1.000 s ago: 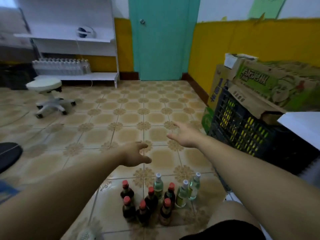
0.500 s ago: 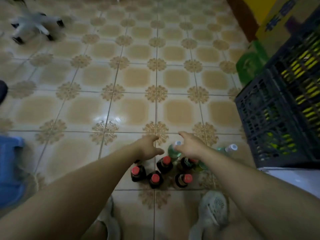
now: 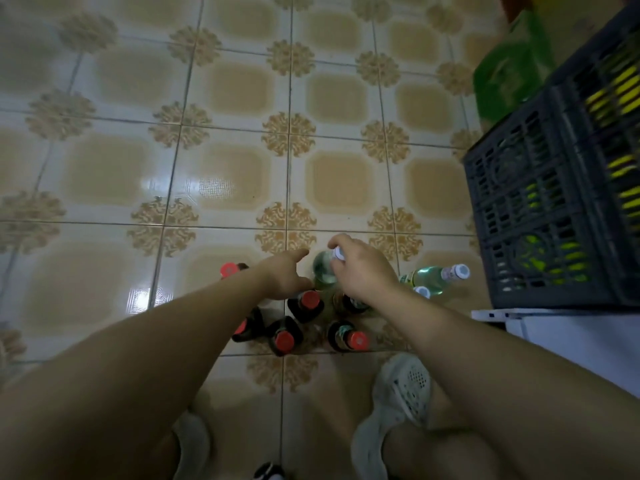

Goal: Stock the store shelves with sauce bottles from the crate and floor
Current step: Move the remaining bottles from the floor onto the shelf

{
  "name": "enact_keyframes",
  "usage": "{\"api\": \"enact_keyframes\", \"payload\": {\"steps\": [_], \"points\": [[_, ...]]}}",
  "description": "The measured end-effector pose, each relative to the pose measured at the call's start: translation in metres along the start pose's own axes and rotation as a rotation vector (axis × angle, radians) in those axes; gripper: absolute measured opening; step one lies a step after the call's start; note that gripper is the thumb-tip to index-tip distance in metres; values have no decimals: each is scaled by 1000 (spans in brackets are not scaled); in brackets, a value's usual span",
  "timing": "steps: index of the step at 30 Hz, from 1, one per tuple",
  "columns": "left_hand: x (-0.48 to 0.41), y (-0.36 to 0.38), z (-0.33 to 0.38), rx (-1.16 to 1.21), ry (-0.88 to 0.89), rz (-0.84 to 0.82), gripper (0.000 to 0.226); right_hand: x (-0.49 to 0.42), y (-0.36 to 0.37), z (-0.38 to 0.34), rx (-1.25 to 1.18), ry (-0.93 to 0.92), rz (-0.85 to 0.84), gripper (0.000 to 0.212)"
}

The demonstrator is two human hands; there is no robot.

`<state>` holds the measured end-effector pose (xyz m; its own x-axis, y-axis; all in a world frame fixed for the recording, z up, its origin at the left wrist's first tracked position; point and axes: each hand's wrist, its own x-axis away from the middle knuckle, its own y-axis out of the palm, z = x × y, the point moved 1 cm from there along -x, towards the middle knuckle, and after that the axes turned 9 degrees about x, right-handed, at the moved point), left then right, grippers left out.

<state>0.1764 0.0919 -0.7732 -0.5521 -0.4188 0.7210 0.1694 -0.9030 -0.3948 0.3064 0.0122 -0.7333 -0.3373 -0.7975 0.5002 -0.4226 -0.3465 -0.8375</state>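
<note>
**Right hand grips a clear bottle in the floor cluster**

The tiled floor point(image 3: 339, 181), cream with tan squares and brown rosettes, spreads out beyond and beneath both hands. Well to the right of the right hand stands a dark grey lattice crate point(image 3: 540, 220); yellow and green items show through its holes, too blurred to identify. A white panel point(image 3: 571, 327) lies just nearer than the crate, and a green pack point(image 3: 509, 71) sits beyond it. Two pale mesh shoes point(image 3: 403, 386) stand nearer than the wrists.

The left hand point(image 3: 282, 277) is spread loosely with fingers pointing forward, holding nothing, just left of the gripped bottle. The right hand point(image 3: 360, 268) has its fingers curled round the neck of a clear bottle point(image 3: 323, 270). That bottle stands upright on the floor with its long axis vertical and its white cap point(image 3: 338, 253) pointing up at the camera.

Under and just nearer than both hands stand the dark bottles point(image 3: 310, 299) with red caps, all upright. To the right of the right hand, a second clear bottle point(image 3: 436, 275) appears to lean with its cap towards the crate.
</note>
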Motion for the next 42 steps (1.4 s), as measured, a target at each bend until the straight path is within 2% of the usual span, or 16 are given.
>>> {"api": "enact_keyframes", "payload": {"steps": [5,9,12,17,20,23,25,27,30,32,35,42], "points": [[45,-15,19,34,128,115,93,58,-73,-15,-176,-71,232,36],[103,-36,47,137,330,206,99,116,-146,-35,-373,-178,495,38],[164,-53,81,270,523,281,90,163,-203,-60,-511,-276,721,36],[272,-74,130,593,753,276,87,247,-284,-108,-649,-423,1056,34],[333,-75,152,768,868,221,81,292,-316,-121,-685,-471,1020,48],[386,-67,170,928,945,26,89,329,-321,-116,-706,-515,747,65],[412,-59,181,970,979,-104,89,350,-319,-112,-850,-565,645,60],[432,-48,192,987,1000,-154,81,371,-321,-110,-931,-565,705,61],[459,-28,209,997,1020,-74,92,395,-326,-106,-960,-543,832,59],[473,-20,216,983,1040,-5,86,410,-328,-103,-984,-539,849,56],[486,-14,222,963,1069,-25,78,428,-329,-98,-1009,-559,851,54],[481,-8,237,870,1166,-37,71,447,-326,-76,-848,-537,905,68]]}}
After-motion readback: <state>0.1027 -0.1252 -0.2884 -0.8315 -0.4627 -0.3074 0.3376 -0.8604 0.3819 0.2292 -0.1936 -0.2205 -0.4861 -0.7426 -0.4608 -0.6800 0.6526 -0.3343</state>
